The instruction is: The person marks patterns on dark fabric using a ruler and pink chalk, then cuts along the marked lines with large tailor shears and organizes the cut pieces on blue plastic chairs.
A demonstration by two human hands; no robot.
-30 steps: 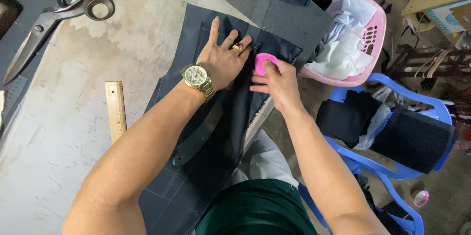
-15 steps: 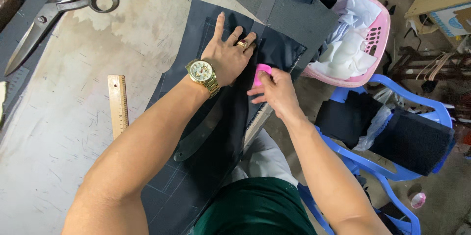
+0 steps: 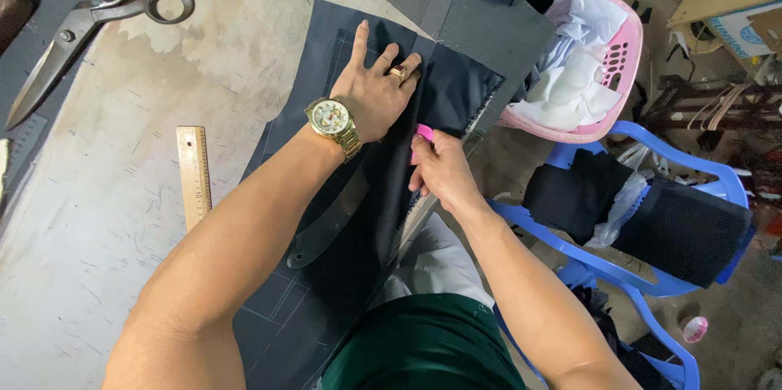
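Two hands on dark smooth cloth

View count: one — a single head-worn camera.
Position: above the worktable, at the person's own head.
Direction: steeply downward, over both forearms.
Nearness: close — arms fill the lower frame; left hand and right hand sit near centre.
Right edge: floor, pink basket, blue chair.
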